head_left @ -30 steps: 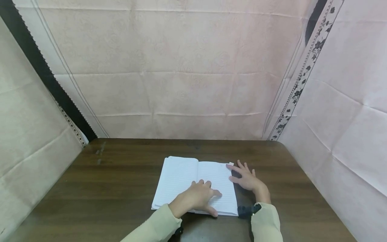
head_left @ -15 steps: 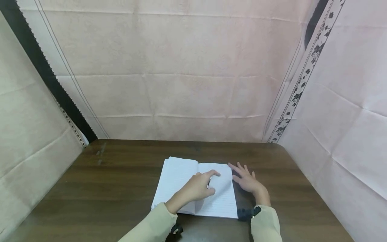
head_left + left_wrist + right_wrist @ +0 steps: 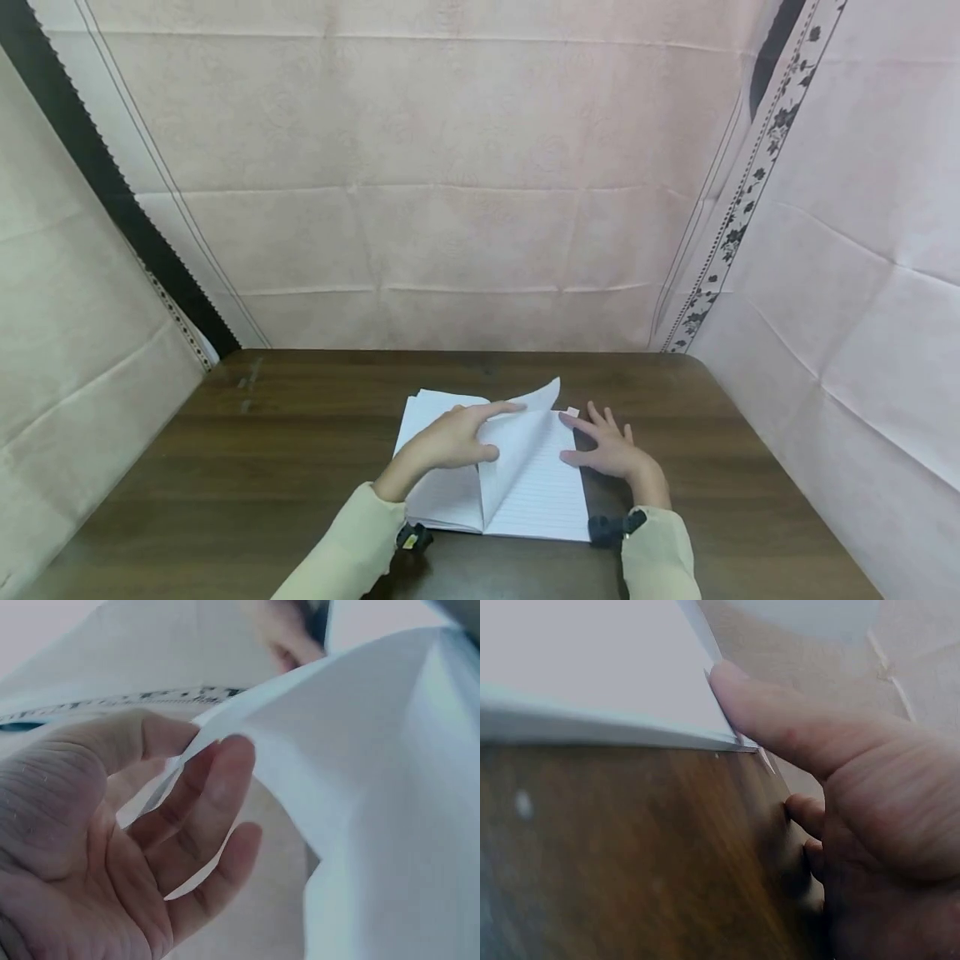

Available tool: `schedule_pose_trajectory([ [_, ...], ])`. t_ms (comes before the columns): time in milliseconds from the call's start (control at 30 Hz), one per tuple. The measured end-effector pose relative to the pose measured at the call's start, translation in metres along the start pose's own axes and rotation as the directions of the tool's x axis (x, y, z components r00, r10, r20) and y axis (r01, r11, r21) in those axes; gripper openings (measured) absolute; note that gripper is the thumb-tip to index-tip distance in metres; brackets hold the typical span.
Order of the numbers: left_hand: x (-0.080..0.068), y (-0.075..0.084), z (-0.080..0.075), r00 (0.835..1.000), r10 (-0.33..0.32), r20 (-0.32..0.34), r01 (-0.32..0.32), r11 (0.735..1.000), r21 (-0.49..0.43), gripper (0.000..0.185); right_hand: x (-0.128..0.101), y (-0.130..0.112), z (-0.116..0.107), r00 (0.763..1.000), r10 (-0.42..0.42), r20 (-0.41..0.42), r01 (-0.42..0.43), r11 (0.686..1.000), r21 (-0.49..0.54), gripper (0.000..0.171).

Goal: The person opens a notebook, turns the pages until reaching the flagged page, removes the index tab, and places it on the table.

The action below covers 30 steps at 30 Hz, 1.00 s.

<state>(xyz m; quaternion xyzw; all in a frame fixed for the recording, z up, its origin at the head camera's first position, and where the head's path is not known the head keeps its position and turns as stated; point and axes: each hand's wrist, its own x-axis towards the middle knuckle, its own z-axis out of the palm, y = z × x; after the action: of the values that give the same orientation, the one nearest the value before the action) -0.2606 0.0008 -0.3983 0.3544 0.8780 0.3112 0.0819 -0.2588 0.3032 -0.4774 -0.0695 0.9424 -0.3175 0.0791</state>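
An open lined notebook (image 3: 547,492) lies on the wooden table. One of its pages (image 3: 517,450) is lifted and curls over toward the left, its far corner standing up. My left hand (image 3: 450,437) holds this page near its edge; in the left wrist view the white page (image 3: 300,735) passes between the thumb and fingers of the left hand (image 3: 150,817). At the notebook's right edge rests my right hand (image 3: 607,450), fingers spread. In the right wrist view, the thumb of the right hand (image 3: 885,795) touches the notebook's edge (image 3: 667,731).
Brown table (image 3: 262,483) surface surrounds the notebook. Pale creased cloth (image 3: 465,208) hangs behind the table, with more cloth on both sides. A small white tab (image 3: 573,412) sticks out at the notebook's upper right.
My left hand has moved left and lifted from the right page, turning a page up and leftward with it. The right hand stays beside the notebook's right edge.
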Motion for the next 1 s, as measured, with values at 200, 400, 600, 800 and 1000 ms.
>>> schedule_pose_trajectory([
  [200, -0.013, -0.001, -0.027, 0.992, 0.002, 0.123, -0.002, 1.0, 0.002, 0.081, -0.001, -0.005, -0.003, 1.0, -0.006, -0.003, 0.006, 1.0, 0.005, 0.079],
  [400, -0.023, -0.015, -0.046, 0.972, -0.014, 0.234, 0.004, 0.999, 0.043, 0.078, 0.0, -0.004, -0.003, 1.0, 0.0, 0.01, 0.0, 1.0, 0.01, 0.078],
  [600, -0.021, -0.043, -0.046, 0.97, 0.029, 0.24, -0.039, 0.999, 0.038, 0.079, 0.0, -0.002, -0.001, 1.0, -0.008, 0.024, 0.008, 1.0, 0.012, 0.078],
  [800, -0.025, -0.069, -0.049, 0.937, -0.088, 0.339, 0.115, 0.992, -0.058, 0.091, 0.001, -0.001, -0.002, 1.0, -0.018, 0.018, 0.018, 1.0, 0.009, 0.078],
  [1000, -0.032, -0.083, -0.046, 0.859, -0.292, 0.421, 0.356, 0.931, -0.079, 0.096, 0.0, -0.003, -0.004, 0.999, -0.02, 0.027, 0.019, 0.999, 0.031, 0.079],
])
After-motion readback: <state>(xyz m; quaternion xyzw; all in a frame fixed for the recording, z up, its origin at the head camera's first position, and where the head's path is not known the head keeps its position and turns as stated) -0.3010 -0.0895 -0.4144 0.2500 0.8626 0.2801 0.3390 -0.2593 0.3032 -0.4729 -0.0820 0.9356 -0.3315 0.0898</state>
